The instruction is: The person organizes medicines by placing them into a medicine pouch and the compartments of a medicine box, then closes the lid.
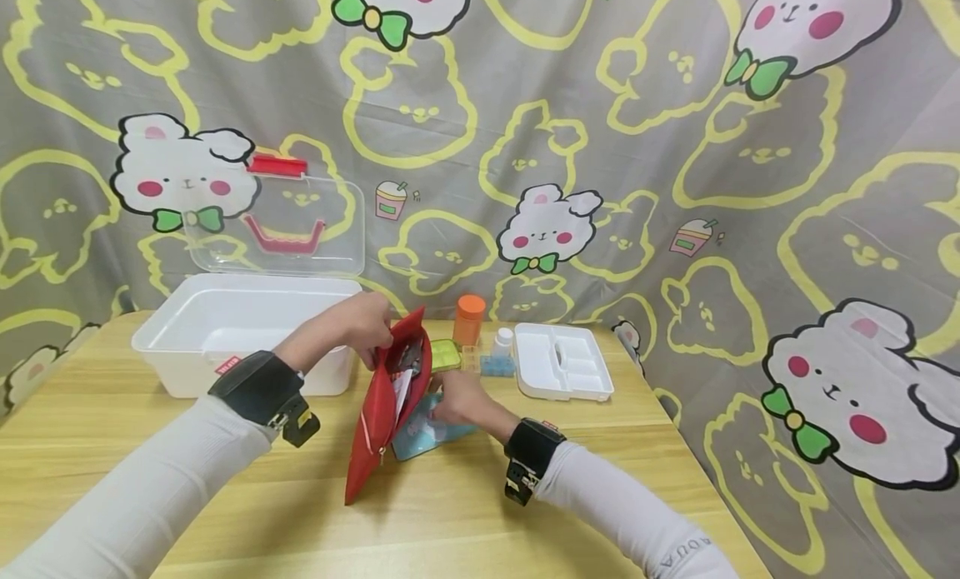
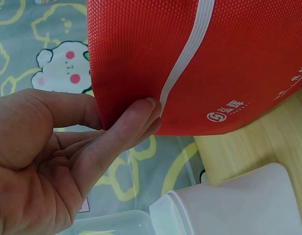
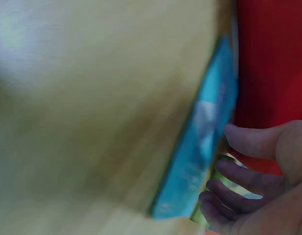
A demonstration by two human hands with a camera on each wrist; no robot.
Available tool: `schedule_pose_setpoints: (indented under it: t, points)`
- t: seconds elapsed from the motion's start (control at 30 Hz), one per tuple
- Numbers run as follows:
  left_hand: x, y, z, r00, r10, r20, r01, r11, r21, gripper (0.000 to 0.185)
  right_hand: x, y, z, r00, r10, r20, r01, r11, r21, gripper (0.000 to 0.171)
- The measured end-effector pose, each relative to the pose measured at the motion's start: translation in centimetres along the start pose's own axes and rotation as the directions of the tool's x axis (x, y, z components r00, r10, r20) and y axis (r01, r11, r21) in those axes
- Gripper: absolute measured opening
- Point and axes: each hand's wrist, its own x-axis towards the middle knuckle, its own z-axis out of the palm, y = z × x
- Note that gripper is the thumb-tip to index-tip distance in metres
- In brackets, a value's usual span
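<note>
My left hand [image 1: 363, 325] pinches the upper corner of a red zip pouch [image 2: 229, 63] between thumb and fingers. The pouch [image 1: 375, 421] stands tilted above the wooden table, its mouth open, with papers and small packets inside. White print shows on its face in the left wrist view. Beside the pouch is my right hand [image 1: 459, 400], its fingers loosely bent and thumb apart, with nothing visible between them [image 3: 258, 181]. A flat light-blue packet [image 1: 427, 436] lies on the table below that hand, partly hidden by the pouch. The right wrist view is blurred.
A white bin [image 1: 176, 371] with a raised clear lid [image 1: 341, 229] stands at back left. Behind the right hand are a yellow-green case [image 1: 446, 356], an orange bottle [image 1: 470, 321], a small white bottle [image 1: 503, 341], a blue pill box [image 1: 497, 366] and a white divided box [image 1: 564, 362].
</note>
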Motion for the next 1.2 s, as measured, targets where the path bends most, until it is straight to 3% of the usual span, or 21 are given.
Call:
schedule_pose_setpoints:
  t: [0.13, 0.27, 0.5, 0.8, 0.97, 1.1, 1.2]
  points:
    - [0.1, 0.0, 0.0, 1.000, 0.000, 0.002, 0.000, 1.000, 0.001, 0.013, 0.0, -0.1, 1.0, 1.000, 0.005, 0.025, -0.002, 0.996, -0.087, 0.053]
    - [0.0, -0.1, -0.1, 1.000, -0.003, 0.005, 0.003, 1.000, -0.005, 0.013, 0.1, -0.1, 1.1, 0.999, 0.029, 0.030, -0.025, 0.992, -0.125, 0.056]
    - [0.0, -0.1, -0.1, 1.000, -0.007, 0.006, 0.007, 1.000, -0.008, 0.012, 0.0, -0.4, 0.5, 0.999, 0.035, 0.036, -0.029, 0.989, -0.142, 0.048]
    - [-0.1, -0.1, 0.0, 1.000, 0.002, -0.001, -0.002, 1.000, -0.007, 0.011, 0.1, -0.3, -0.1, 0.994, 0.100, 0.038, -0.093, 0.984, -0.153, 0.046]
    - [0.0, -0.1, 0.0, 1.000, 0.003, -0.002, -0.003, 1.000, 0.012, 0.013, 0.2, 0.2, -0.5, 0.984, 0.137, 0.111, -0.116, 0.977, -0.177, 0.032]
    - [0.1, 0.0, 0.0, 1.000, 0.003, -0.004, -0.003, 1.000, 0.019, 0.013, 0.1, 0.6, -1.3, 0.979, 0.105, 0.175, -0.081, 0.987, -0.139, 0.012]
    - [0.1, 0.0, 0.0, 1.000, 0.003, -0.001, -0.003, 1.000, 0.022, 0.014, 0.0, 0.8, -2.0, 0.970, 0.083, 0.228, -0.056, 0.991, -0.120, 0.015]
